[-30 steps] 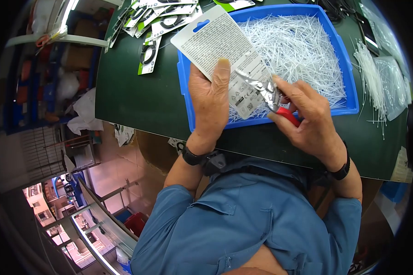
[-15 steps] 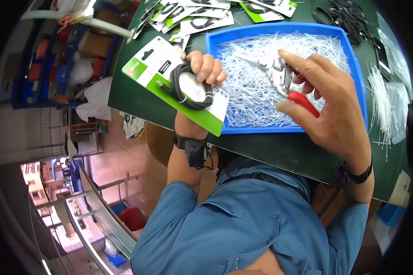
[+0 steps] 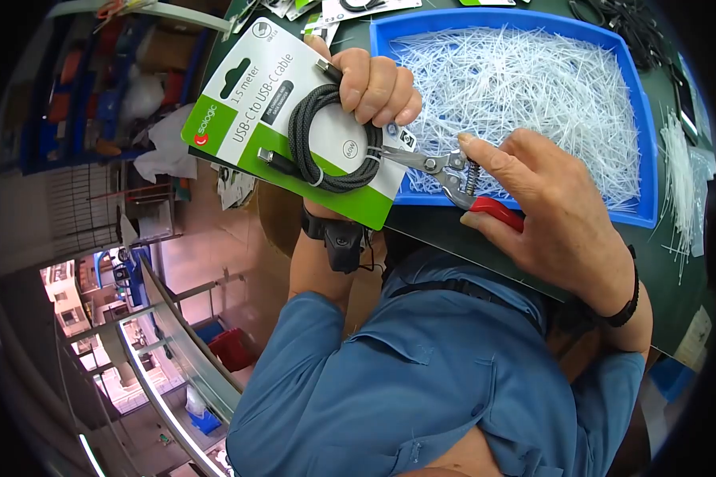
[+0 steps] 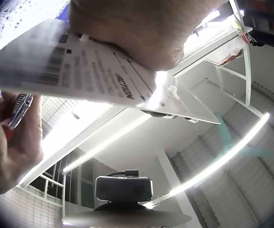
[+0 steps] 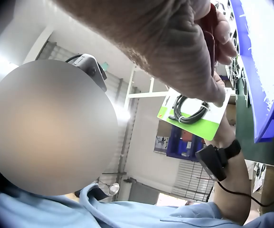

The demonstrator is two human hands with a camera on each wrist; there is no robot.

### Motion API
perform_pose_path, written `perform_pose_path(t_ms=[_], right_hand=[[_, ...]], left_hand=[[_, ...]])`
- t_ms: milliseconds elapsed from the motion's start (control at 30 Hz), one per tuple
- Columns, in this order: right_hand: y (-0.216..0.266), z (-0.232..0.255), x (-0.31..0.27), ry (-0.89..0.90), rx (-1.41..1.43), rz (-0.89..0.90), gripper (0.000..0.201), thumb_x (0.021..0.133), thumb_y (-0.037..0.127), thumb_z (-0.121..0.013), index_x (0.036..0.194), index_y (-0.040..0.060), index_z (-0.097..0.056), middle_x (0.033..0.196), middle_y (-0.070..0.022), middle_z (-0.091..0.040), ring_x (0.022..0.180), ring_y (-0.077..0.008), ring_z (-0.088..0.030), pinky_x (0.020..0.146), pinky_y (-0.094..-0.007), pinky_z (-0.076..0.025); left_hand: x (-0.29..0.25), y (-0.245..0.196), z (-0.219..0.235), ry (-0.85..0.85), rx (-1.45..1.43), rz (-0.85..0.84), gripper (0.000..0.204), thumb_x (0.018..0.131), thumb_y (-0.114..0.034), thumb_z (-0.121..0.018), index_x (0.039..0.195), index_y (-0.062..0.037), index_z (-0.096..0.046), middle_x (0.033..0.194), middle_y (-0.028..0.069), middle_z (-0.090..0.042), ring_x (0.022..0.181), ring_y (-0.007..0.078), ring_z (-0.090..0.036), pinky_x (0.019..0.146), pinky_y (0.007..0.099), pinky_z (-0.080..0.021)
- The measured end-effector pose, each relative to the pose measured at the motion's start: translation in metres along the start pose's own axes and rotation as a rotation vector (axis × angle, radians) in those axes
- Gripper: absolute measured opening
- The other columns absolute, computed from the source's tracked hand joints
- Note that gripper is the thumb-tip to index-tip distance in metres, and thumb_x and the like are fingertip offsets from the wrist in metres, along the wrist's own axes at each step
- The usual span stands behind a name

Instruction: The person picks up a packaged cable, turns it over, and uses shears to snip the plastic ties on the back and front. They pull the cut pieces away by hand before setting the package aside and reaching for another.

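Observation:
The left hand (image 3: 378, 89) grips the right edge of a green and white card (image 3: 239, 127), its fingers curled over the front. A coiled black braided cable (image 3: 296, 143) is fixed on the card by white ties. Held in the right hand (image 3: 557, 207) are cutters (image 3: 445, 168) with a red handle; their tips touch the coil's right side at a white tie. In the left wrist view the printed back of the card (image 4: 80, 71) faces the camera. The right wrist view shows the right hand (image 5: 175, 52) above the card (image 5: 208, 128), its blades hidden there.
A blue tray (image 3: 648, 159) full of thin white ties lies behind the right hand. More carded cables (image 3: 366, 11) are at the table's back, black cables (image 3: 624, 32) at the back right, and a bundle of long white ties (image 3: 678, 183) right of the tray.
The left hand has turned the card from its printed back to the cable side and brought it nearer. The cutters, lifted off the card midway, now have their tips at the coil.

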State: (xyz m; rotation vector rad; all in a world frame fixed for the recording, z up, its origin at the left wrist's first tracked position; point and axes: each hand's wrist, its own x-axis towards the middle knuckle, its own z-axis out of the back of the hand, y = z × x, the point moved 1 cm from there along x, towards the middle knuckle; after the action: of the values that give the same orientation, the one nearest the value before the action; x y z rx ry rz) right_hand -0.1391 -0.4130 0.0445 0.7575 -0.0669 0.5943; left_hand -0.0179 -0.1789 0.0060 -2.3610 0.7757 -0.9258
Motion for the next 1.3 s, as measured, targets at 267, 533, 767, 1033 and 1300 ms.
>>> perform_pose_path(t_ms=[267,533,767,1033,1300], right_hand=[[-0.005,-0.003,-0.002,-0.006,-0.09,0.016,0.071,0.074,0.009,-0.088,0.14,0.0085,-0.063,0.095,-0.0116,-0.06,0.084,-0.0297,-0.062,0.072,-0.0414,-0.051],[-0.009,0.004,-0.002,0.026,-0.105,0.038,0.069,0.074,0.005,-0.085,0.139,0.0078,-0.062,0.092,-0.0122,-0.059,0.081,-0.0305,-0.062,0.07,-0.0436,-0.052],[-0.015,0.0,0.009,-0.186,0.233,0.0,0.058,0.072,0.01,-0.088,0.123,0.0014,-0.06,0.092,-0.0149,-0.065,0.08,-0.0332,-0.066,0.074,-0.0412,-0.054],[-0.035,-0.022,0.017,-0.403,0.216,0.174,0.046,0.077,0.017,-0.091,0.108,0.0031,-0.06,0.09,-0.012,-0.066,0.078,-0.0303,-0.069,0.073,-0.0347,-0.054],[-0.033,-0.015,0.016,-0.326,0.316,0.133,0.035,0.078,0.015,-0.09,0.097,0.0065,-0.062,0.09,-0.0074,-0.069,0.077,-0.0216,-0.069,0.072,-0.0316,-0.054]], left_hand=[[0.002,-0.003,-0.001,0.039,0.195,0.086,0.067,0.116,-0.05,-0.015,0.075,-0.0142,-0.054,0.067,-0.0017,-0.047,0.068,0.0147,-0.044,0.075,0.034,-0.046],[-0.002,0.016,-0.018,-0.195,-0.081,-0.064,0.062,0.116,-0.046,-0.021,0.074,-0.0136,-0.053,0.067,-0.0012,-0.047,0.067,0.0158,-0.043,0.076,0.0336,-0.045],[0.002,0.056,-0.016,-0.331,-0.419,-0.141,0.054,0.116,-0.042,-0.029,0.077,-0.0136,-0.054,0.069,-0.0009,-0.047,0.071,0.0174,-0.044,0.087,0.0378,-0.045],[0.008,0.09,-0.034,-0.36,-0.555,-0.112,0.046,0.115,-0.039,-0.035,0.085,-0.0131,-0.057,0.077,0.0013,-0.052,0.086,0.0191,-0.05,0.096,0.0378,-0.046],[0.006,0.101,-0.028,-0.233,-0.58,-0.082,0.043,0.114,-0.039,-0.038,0.087,-0.0136,-0.059,0.081,0.0013,-0.056,0.091,0.0199,-0.053,0.101,0.0352,-0.045]])
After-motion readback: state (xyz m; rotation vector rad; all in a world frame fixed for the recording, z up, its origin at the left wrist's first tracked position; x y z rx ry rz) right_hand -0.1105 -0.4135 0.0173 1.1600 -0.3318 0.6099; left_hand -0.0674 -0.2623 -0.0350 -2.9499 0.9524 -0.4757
